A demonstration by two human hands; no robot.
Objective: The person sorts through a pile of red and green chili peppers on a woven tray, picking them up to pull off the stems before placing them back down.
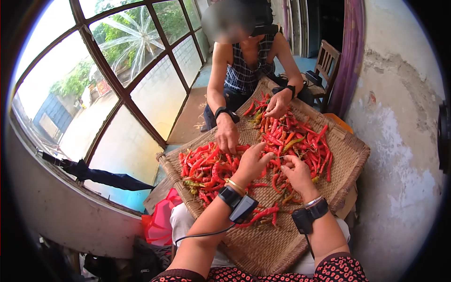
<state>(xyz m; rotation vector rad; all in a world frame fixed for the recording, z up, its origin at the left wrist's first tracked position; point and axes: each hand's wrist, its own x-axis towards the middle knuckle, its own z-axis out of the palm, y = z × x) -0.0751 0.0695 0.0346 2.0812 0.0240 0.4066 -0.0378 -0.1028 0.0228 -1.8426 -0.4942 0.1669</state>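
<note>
Over the middle of a woven tray (324, 129), my two hands are close together among red chili peppers (213, 169). My left hand (253, 164) is closed, its fingers pointing right, with a red chili pepper partly hidden under them. Just to its right, my right hand (297, 175) pinches with thumb and forefinger. What lies between those tips is too small to make out. Loose peppers (263, 215) lie below my hands, nearer my lap.
Across the tray sits another person (251, 61), whose hands (227, 135) reach into the peppers. Windows with a dark frame and a folded umbrella (108, 178) are on the left. A worn wall (394, 141) stands at right, a wooden chair (326, 66) behind. A red plastic bag (159, 221) is by my lap.
</note>
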